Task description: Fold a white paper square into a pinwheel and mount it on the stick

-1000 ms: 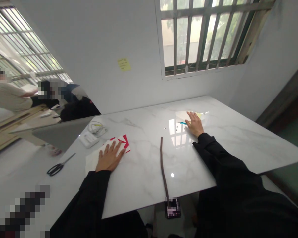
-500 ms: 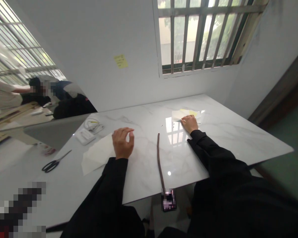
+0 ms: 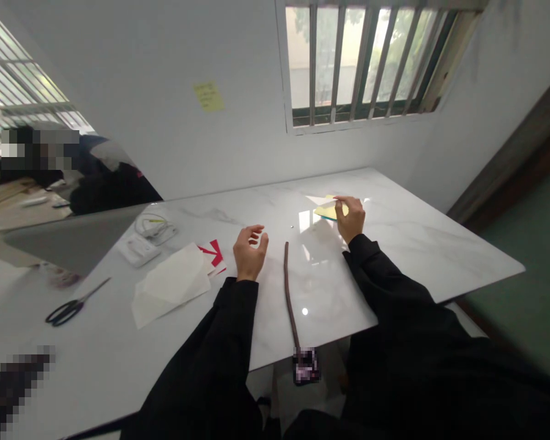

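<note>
My right hand (image 3: 351, 219) is closed on a small pad of yellow sticky notes (image 3: 325, 211), which has a teal strip along its lower edge. Thumb and fingers pinch it just above the far part of the table. Behind the pad lies a white sheet of paper (image 3: 315, 200), partly hidden by it. My left hand (image 3: 250, 252) hovers over the table with its fingers curved and apart, holding nothing. Left of it are white paper pieces (image 3: 169, 284) and red paper pieces (image 3: 216, 255). A thin brown cord or strap (image 3: 288, 287) runs between my arms toward the table's front edge.
Scissors with black handles (image 3: 68, 310) lie at the left. A white box (image 3: 139, 250) and a coiled white cable (image 3: 158, 228) sit behind them. A tiny bead-like thing (image 3: 292, 227) rests near the cord's far end. The wall with a barred window (image 3: 348, 67) bounds the table's back.
My right hand has lifted the yellow sticky note pad off the white sheet. My left hand has moved right, away from the white papers, uncovering the red pieces. The view has shifted slightly.
</note>
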A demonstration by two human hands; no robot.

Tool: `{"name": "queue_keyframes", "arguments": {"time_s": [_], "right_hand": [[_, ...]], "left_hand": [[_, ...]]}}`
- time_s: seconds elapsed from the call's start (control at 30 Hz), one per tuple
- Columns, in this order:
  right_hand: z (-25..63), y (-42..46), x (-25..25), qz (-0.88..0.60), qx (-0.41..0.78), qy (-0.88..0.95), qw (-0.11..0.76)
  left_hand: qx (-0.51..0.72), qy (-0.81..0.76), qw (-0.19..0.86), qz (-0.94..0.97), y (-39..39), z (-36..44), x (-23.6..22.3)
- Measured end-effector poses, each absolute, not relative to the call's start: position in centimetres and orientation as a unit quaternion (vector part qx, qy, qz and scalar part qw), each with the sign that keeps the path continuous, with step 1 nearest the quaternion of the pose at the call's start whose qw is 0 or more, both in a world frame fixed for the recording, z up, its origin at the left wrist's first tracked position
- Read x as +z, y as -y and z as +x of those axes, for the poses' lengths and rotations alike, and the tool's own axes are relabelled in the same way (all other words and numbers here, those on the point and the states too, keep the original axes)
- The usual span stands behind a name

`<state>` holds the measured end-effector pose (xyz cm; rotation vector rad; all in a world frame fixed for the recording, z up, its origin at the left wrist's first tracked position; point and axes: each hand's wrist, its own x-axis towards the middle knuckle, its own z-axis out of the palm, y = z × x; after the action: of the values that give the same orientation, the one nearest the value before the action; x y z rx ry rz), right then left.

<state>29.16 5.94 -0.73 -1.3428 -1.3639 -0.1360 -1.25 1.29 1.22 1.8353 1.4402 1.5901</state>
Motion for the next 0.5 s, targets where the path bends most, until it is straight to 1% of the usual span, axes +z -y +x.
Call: {"name": "queue_keyframes", "arguments": {"time_s": [0.07,0.13,0.2,0.27,0.37,0.43,0.5], "right_hand": [[27.0,-4.6,0.4,-0.534,-0.01,0.568,0.626],[24.8,-3.6,0.8,-0.506,0.078,0.529,0.677],[23.0,-3.0,0.7,-0.482,0.156,0.509,0.696],[21.9,-2.7,0.3,-0.475,0.214,0.5,0.692],[21.2,-2.4,-0.5,-0.478,0.278,0.513,0.657],[21.0,-2.3,-0.8,-0.467,0.305,0.546,0.625],[20.9,-2.2,-1.1,-0.441,0.336,0.586,0.591]], "left_hand": [[0.556,-0.481,0.251,0.63,-1.3,-0.7,1.0],[0.548,-0.462,0.343,0.607,-1.4,-0.2,0.6],[0.538,-0.449,0.42,0.577,-1.6,0.3,0.1],[0.535,-0.437,0.476,0.544,-1.7,0.5,-0.2],[0.544,-0.398,0.533,0.511,-1.6,0.7,-0.4],[0.559,-0.391,0.537,0.497,-1.6,0.8,-0.7],[0.573,-0.42,0.512,0.483,-1.6,0.7,-1.1]]}}
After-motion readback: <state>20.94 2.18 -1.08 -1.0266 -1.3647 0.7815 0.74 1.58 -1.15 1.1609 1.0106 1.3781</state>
